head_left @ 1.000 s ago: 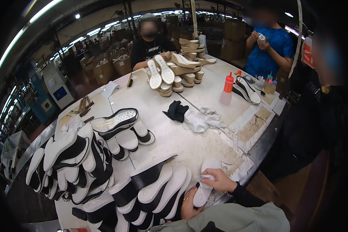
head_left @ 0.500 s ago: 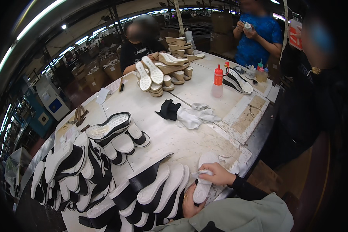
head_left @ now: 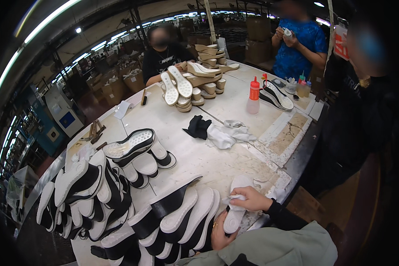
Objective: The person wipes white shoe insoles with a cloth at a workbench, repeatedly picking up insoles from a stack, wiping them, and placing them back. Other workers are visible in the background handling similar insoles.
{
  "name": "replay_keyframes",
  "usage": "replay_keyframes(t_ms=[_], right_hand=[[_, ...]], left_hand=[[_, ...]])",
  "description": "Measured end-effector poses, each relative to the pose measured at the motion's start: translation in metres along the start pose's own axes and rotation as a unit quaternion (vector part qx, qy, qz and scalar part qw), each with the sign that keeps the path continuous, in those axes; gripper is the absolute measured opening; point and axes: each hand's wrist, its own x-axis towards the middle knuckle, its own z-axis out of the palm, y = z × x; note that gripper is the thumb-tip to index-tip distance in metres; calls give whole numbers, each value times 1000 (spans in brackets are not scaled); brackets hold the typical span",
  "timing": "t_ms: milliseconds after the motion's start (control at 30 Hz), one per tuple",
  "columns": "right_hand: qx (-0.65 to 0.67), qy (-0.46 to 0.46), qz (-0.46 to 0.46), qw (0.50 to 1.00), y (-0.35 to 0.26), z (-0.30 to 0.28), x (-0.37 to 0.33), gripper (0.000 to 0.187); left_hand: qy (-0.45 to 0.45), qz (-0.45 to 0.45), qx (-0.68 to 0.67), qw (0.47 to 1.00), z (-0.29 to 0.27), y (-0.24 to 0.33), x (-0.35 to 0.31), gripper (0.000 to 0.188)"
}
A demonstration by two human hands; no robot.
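A white rag (head_left: 226,136) lies in the middle of the tabletop (head_left: 195,165). The sole (head_left: 234,218) is nearer the person than the white rag. It is pale on the side that faces up. The left hand (head_left: 221,235) is curled around the side of the sole, close to its round end, and a gold ring shows on it. The right hand (head_left: 249,199) pinches a white wad (head_left: 237,200) on the sole. I cannot tell if the sole touches the tabletop.

The near soles (head_left: 181,224), black and white, lean in a row to the near left of the white rag, just beside the left hand. The left soles (head_left: 80,184) are heaped farther left of the white rag. A black rag (head_left: 198,127) touches the white rag's left end. Past the white rag are the tan soles (head_left: 204,81), piled up high. To the far right of it stands a bottle (head_left: 253,94) with a red top, near a lone sole (head_left: 279,98). A person in blue (head_left: 300,49) stands well past the white rag, holding a small bottle (head_left: 287,33).
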Motion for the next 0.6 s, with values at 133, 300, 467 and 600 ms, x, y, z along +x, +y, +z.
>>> replay_keyframes(t_ms=[133,300,467,600], right_hand=[[10,-1,4,1000,1,1,1,34],[16,-1,0,1000,4,0,1,34],[23,-6,4,1000,6,0,1,34],[26,2,0,1000,9,1,-1,34]], left_hand=[[-3,-4,-13,1000,0,-2,0,75],[-7,-16,-10,1000,0,-2,-1,75],[-2,-8,-13,1000,0,-1,0,75],[-5,-11,-5,1000,0,3,1,74]])
